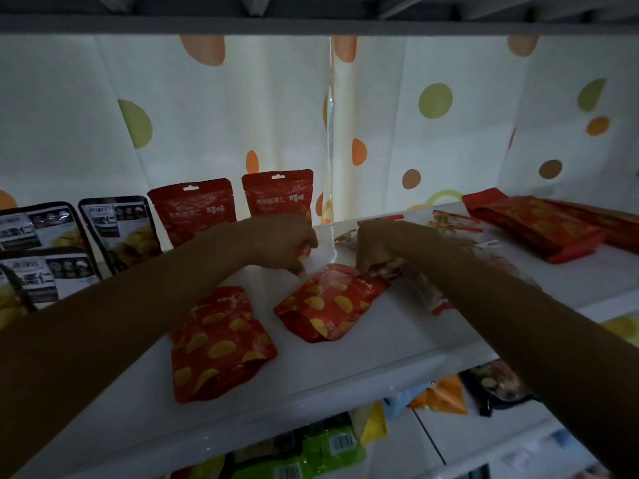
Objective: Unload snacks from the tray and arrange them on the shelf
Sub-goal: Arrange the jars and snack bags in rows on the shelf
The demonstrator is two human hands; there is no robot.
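Left arm: bare, reaching in from the frame's lower left toward centre.
Left hand (pixel 281 242): just left of centre, fingers curled downward, tips bunched; grasp unclear.
Right arm: bare, stretching from the lower right corner up toward centre.
Right hand (pixel 375 248): just right of centre, fingers clenched, knuckles toward the camera.
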